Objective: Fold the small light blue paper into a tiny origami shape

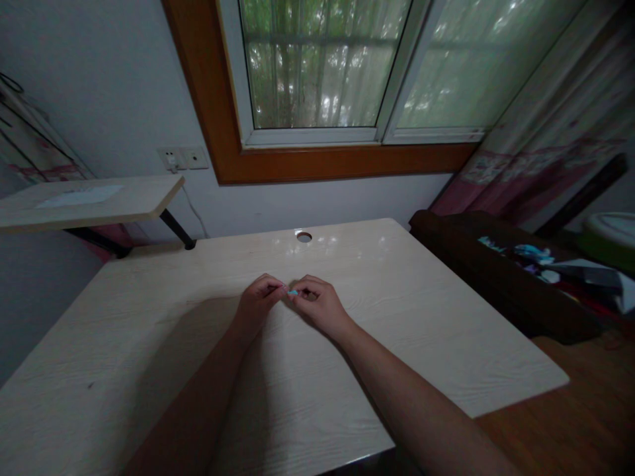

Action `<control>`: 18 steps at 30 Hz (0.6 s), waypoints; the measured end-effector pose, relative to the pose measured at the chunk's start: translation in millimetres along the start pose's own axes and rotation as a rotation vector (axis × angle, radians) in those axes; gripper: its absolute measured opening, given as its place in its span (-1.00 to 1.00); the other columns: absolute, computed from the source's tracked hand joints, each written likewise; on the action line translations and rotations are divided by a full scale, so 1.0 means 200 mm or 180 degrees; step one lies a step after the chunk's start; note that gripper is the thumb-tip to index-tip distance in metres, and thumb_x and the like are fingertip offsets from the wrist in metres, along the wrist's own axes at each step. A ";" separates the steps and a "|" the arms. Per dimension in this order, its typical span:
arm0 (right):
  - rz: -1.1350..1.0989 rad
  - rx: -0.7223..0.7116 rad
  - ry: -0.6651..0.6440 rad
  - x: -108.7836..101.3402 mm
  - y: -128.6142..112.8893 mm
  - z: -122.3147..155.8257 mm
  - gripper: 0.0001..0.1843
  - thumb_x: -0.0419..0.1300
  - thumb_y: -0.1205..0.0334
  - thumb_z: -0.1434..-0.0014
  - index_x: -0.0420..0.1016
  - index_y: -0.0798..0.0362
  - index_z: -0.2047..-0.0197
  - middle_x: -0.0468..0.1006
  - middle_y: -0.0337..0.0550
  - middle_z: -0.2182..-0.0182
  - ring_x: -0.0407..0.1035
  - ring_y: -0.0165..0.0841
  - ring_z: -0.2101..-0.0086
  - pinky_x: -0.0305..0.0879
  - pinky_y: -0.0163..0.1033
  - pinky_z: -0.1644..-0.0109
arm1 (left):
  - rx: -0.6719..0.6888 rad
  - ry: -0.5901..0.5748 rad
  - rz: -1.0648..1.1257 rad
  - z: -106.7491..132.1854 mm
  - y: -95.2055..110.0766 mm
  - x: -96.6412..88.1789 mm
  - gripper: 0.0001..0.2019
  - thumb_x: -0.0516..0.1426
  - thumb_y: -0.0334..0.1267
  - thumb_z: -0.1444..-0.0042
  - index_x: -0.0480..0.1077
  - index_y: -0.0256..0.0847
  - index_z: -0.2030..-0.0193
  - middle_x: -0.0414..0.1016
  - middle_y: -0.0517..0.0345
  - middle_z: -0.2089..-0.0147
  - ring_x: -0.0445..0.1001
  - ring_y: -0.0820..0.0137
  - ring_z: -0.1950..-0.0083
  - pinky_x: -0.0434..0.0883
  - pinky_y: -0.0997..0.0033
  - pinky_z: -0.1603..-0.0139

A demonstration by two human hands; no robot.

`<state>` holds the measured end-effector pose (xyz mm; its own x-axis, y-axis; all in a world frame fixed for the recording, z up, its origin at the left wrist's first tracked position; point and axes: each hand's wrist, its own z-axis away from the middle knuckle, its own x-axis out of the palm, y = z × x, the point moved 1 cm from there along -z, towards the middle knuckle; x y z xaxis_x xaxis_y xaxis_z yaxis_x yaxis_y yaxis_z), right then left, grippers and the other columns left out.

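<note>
My left hand (258, 301) and my right hand (317, 304) meet fingertip to fingertip over the middle of a pale wooden desk (149, 344). Between the fingertips sits a tiny light-blue object (292, 291), pinched by both hands; it is too small to tell what it is. Both wrists rest low over the desk top, forearms reaching in from the near edge.
A round cable hole (303, 236) lies at the desk's far edge. A raised side shelf (89, 198) stands at the left, below a wall socket (182, 158). A dark wooden piece of furniture (501, 277) with clutter stands right, beside curtains (546, 132). A window (347, 66) is ahead.
</note>
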<state>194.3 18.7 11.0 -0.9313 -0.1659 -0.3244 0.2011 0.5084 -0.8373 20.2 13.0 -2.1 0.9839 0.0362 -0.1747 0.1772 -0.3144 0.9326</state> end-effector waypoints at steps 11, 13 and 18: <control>-0.0114 0.0333 -0.0035 0.02 0.04 0.00 -0.81 0.26 0.11 -0.17 0.59 0.05 0.34 0.50 -0.20 0.43 0.35 -0.38 0.38 0.24 -0.29 0.28 | -0.0144 0.0079 0.0272 0.00 -0.01 0.00 -0.85 0.25 -0.16 -0.08 0.48 -0.20 0.37 0.46 0.18 0.36 0.42 0.40 0.30 0.36 0.41 0.24; -0.0256 0.0409 -0.0056 0.02 0.04 0.00 -0.77 0.23 0.07 -0.20 0.59 0.05 0.34 0.51 -0.19 0.40 0.37 -0.38 0.36 0.27 -0.29 0.24 | -0.0166 0.0098 0.0357 0.00 -0.02 0.00 -0.84 0.25 -0.16 -0.08 0.47 -0.21 0.36 0.46 0.18 0.34 0.43 0.41 0.30 0.37 0.41 0.23; -0.0757 0.0789 -0.0069 0.03 0.06 0.00 -0.74 0.22 0.04 -0.19 0.57 0.05 0.36 0.54 -0.20 0.42 0.38 -0.38 0.36 0.29 -0.30 0.24 | -0.0057 0.0070 0.0471 0.00 -0.05 0.01 -0.78 0.26 -0.18 -0.10 0.45 -0.19 0.14 0.47 0.18 0.31 0.44 0.44 0.34 0.38 0.43 0.28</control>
<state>192.0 24.5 -1.2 -0.9548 -0.2746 -0.1143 0.0493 0.2328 -0.9713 20.6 15.8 -11.3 0.9995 0.0115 -0.0282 0.0303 -0.3007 0.9532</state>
